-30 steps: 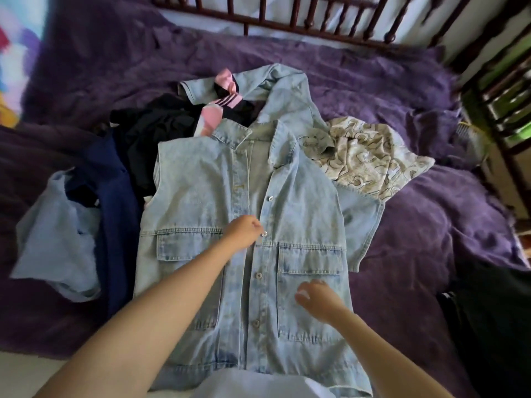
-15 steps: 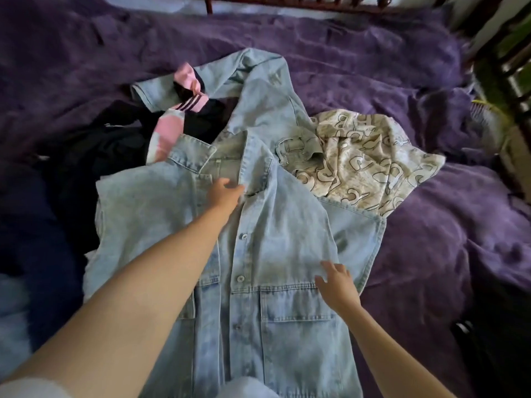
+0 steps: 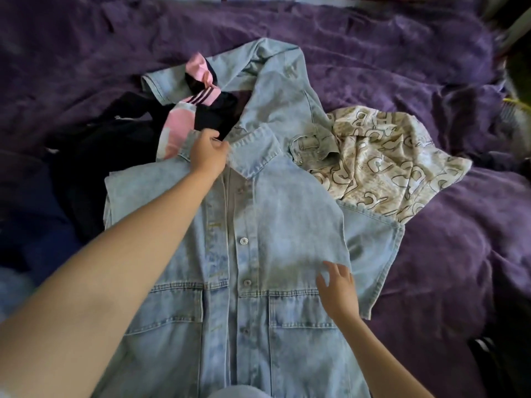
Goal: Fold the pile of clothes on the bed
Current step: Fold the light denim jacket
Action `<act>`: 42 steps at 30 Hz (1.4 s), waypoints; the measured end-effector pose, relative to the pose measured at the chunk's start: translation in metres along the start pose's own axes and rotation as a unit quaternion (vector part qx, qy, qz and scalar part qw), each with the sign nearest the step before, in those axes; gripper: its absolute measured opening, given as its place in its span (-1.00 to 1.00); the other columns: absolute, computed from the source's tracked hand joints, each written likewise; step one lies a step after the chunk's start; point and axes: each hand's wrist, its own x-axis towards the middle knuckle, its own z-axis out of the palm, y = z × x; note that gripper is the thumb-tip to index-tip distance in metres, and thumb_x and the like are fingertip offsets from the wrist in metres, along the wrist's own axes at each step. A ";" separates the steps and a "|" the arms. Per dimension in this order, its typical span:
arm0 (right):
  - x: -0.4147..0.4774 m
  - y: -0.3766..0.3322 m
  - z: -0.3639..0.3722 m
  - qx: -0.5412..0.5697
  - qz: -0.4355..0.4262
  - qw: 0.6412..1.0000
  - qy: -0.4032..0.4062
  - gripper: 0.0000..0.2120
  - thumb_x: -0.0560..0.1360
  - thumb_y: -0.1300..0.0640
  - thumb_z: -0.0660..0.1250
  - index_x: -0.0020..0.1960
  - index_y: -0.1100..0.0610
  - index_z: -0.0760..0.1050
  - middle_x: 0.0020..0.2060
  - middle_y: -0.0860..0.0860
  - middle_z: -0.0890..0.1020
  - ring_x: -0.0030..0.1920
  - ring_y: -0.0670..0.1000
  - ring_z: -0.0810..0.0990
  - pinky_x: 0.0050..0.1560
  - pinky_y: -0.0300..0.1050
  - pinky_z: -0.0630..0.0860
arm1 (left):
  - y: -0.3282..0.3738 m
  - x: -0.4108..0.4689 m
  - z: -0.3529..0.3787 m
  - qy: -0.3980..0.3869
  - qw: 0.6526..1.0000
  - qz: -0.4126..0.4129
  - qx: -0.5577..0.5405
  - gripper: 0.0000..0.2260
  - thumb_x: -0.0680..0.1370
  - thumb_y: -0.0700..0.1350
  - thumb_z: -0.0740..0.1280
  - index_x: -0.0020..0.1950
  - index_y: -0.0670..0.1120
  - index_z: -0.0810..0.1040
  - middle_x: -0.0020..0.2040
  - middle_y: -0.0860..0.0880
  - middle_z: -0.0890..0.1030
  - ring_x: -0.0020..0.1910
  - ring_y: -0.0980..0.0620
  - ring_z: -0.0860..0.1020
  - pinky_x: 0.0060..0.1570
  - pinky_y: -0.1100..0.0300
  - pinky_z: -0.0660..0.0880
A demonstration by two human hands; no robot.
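A light blue denim shirt (image 3: 275,242) lies buttoned and face up on the purple bed (image 3: 448,254), its collar away from me. My left hand (image 3: 208,155) pinches the left side of the collar. My right hand (image 3: 339,288) rests with fingers spread on the shirt's right chest, just above the pocket, beside the folded-in right sleeve (image 3: 373,254). Behind the collar lie a second denim piece (image 3: 275,81), a pink and black striped garment (image 3: 184,119), dark clothes (image 3: 109,145) and a beige patterned top (image 3: 385,156).
A dark navy garment (image 3: 31,214) and a pale blue cloth (image 3: 11,285) lie at the left edge. A black item (image 3: 494,366) sits at the lower right. Rumpled purple bedding stretches behind and to the right of the pile.
My left hand has moved up the button placket from mid-chest to the collar and gripped it. My right hand slid from the pocket up to the right chest. The view shifted closer and downward.
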 end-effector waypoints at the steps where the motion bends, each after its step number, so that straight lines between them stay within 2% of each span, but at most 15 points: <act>1: -0.001 -0.004 -0.001 -0.004 -0.004 1.000 -0.003 -0.60 0.58 0.10 0.17 0.40 0.11 0.30 0.36 0.10 0.34 0.35 0.12 0.28 0.31 -0.06 0.26 | -0.009 -0.004 0.001 -0.020 1.000 -0.015 -0.001 -0.66 0.54 -0.15 0.29 0.29 -0.23 0.41 0.24 -0.21 0.51 0.22 -0.15 0.47 0.16 0.11 0.37; 4: 0.002 -0.020 -0.007 -0.043 -0.048 0.998 -0.004 -0.58 0.59 0.05 0.13 0.43 0.09 0.25 0.39 0.08 0.30 0.38 0.10 0.26 0.34 -0.07 0.23 | -0.042 -0.016 -0.003 -0.049 0.993 -0.036 0.101 -0.52 0.56 -0.04 0.28 0.42 -0.17 0.28 0.37 -0.21 0.37 0.35 -0.20 0.33 0.28 0.03 0.27; 13: 0.076 -0.123 -0.053 -0.088 -0.150 0.983 0.062 -0.49 0.60 0.03 0.11 0.50 0.10 0.07 0.48 0.14 0.13 0.47 0.16 0.09 0.42 0.06 0.16 | -0.094 0.011 -0.069 -0.053 0.913 0.079 0.396 -0.49 0.54 -0.04 0.27 0.46 -0.10 0.24 0.41 -0.17 0.28 0.40 -0.19 0.20 0.28 -0.05 0.29; 17: 0.124 -0.166 -0.063 -0.059 -0.146 0.988 0.008 -0.44 0.61 0.11 0.10 0.53 0.07 -0.06 0.51 0.04 0.07 0.49 0.13 0.07 0.43 0.09 0.12 | -0.104 0.036 -0.091 -0.144 0.882 0.012 0.448 -0.40 0.53 0.01 0.28 0.50 -0.05 0.13 0.46 -0.15 0.20 0.43 -0.18 0.18 0.33 -0.06 0.26; 20: 0.149 -0.176 -0.055 -0.087 -0.121 0.989 -0.024 -0.36 0.57 0.23 0.13 0.53 -0.03 -0.11 0.52 0.00 0.07 0.48 0.15 0.09 0.42 0.20 0.14 | -0.110 0.045 -0.097 -0.142 0.877 -0.031 0.457 -0.47 0.53 0.02 0.26 0.45 -0.04 0.19 0.43 -0.11 0.27 0.39 -0.17 0.25 0.29 -0.07 0.27; 22: 0.166 -0.175 -0.057 -0.070 -0.096 0.992 -0.028 -0.31 0.55 0.21 0.18 0.53 -0.03 -0.12 0.49 0.02 0.15 0.45 0.16 0.17 0.38 0.21 0.22 | -0.110 0.045 -0.098 -0.105 0.886 -0.038 0.449 -0.57 0.55 -0.01 0.22 0.40 -0.02 0.27 0.35 -0.12 0.40 0.33 -0.17 0.33 0.25 -0.06 0.27; 24: 0.179 -0.174 -0.064 0.014 -0.078 0.995 -0.053 -0.31 0.51 0.21 0.27 0.52 0.03 0.00 0.30 0.13 0.40 0.24 0.16 0.41 0.11 0.06 0.47 | -0.110 0.046 -0.101 -0.067 0.911 -0.036 0.405 -0.64 0.56 -0.04 0.21 0.36 0.03 0.38 0.26 -0.12 0.50 0.27 -0.17 0.40 0.25 -0.03 0.26; 26: 0.185 -0.175 -0.073 0.057 -0.076 0.993 -0.065 -0.53 0.45 0.22 0.36 0.33 0.15 0.36 0.00 0.12 0.54 -0.01 0.10 0.50 -0.11 -0.08 0.47 | -0.108 0.047 -0.107 -0.042 0.945 -0.031 0.323 -0.77 0.54 -0.06 0.25 0.19 0.04 0.53 0.13 -0.09 0.59 0.17 -0.16 0.49 0.21 0.01 0.32; 27: 0.185 -0.176 -0.077 0.045 -0.080 0.994 -0.053 -0.77 0.43 0.21 0.39 0.08 0.16 0.50 -0.16 0.08 0.54 -0.08 0.08 0.50 -0.11 -0.08 0.43 | -0.107 0.048 -0.111 -0.033 0.961 -0.032 0.272 -0.83 0.53 -0.05 0.28 0.09 0.04 0.58 0.06 -0.07 0.62 0.13 -0.16 0.52 0.19 0.01 0.37; 28: 0.184 -0.176 -0.081 0.032 -0.091 0.994 -0.040 -0.90 0.42 0.20 0.40 -0.18 0.13 0.48 -0.30 0.03 0.48 -0.14 0.06 0.48 -0.13 -0.08 0.39 | -0.106 0.048 -0.115 -0.025 0.974 -0.032 0.223 -0.88 0.52 -0.06 0.31 0.01 0.03 0.60 0.01 -0.07 0.62 0.09 -0.15 0.54 0.15 0.01 0.41; 29: 0.183 -0.175 -0.084 0.027 -0.100 0.994 -0.032 -0.76 0.41 0.20 0.41 -0.32 0.10 0.37 -0.38 0.00 0.41 -0.18 0.04 0.44 -0.15 -0.09 0.33 | -0.104 0.047 -0.119 -0.019 0.984 -0.028 0.175 -0.92 0.51 -0.08 0.34 -0.04 0.01 0.61 -0.04 -0.07 0.62 0.05 -0.15 0.55 0.10 0.01 0.44; 32: 0.171 -0.171 -0.089 0.025 -0.159 0.987 0.019 -0.67 0.44 0.24 0.37 -0.35 0.11 0.24 -0.42 -0.03 0.31 -0.22 0.04 0.37 -0.27 -0.11 0.22 | -0.102 0.039 -0.130 -0.001 0.995 0.009 0.098 -0.93 0.49 -0.24 0.33 -0.07 -0.14 0.60 -0.14 -0.08 0.58 -0.01 -0.19 0.56 -0.06 0.08 0.44; 35: 0.143 -0.166 -0.092 -0.005 -0.212 0.975 0.071 -0.70 0.49 0.23 0.30 -0.30 0.10 0.21 -0.41 -0.06 0.32 -0.23 0.06 0.38 -0.30 -0.09 0.18 | -0.103 0.028 -0.139 0.026 0.995 0.024 0.097 -0.93 0.50 -0.23 0.32 -0.08 -0.10 0.58 -0.13 -0.07 0.58 -0.01 -0.20 0.56 0.01 0.00 0.47; 37: 0.118 -0.159 -0.093 -0.016 -0.275 0.951 0.142 -0.80 0.51 0.23 0.26 -0.22 0.16 0.26 -0.38 -0.02 0.37 -0.26 0.08 0.40 -0.34 -0.11 0.18 | -0.102 0.015 -0.147 0.044 0.994 0.034 0.094 -0.93 0.51 -0.20 0.32 -0.05 -0.07 0.57 -0.08 -0.06 0.59 0.01 -0.16 0.55 0.12 -0.11 0.46; 42: 0.060 -0.108 -0.092 -0.113 -0.484 0.804 0.325 -0.84 0.47 0.10 0.18 -0.18 0.18 0.28 -0.29 0.18 0.53 -0.22 0.12 0.42 -0.37 -0.12 0.44 | -0.107 -0.048 -0.170 0.095 0.987 0.112 0.062 -0.85 0.47 -0.38 0.30 -0.01 -0.23 0.58 -0.02 -0.19 0.59 0.00 -0.17 0.53 0.06 -0.10 0.45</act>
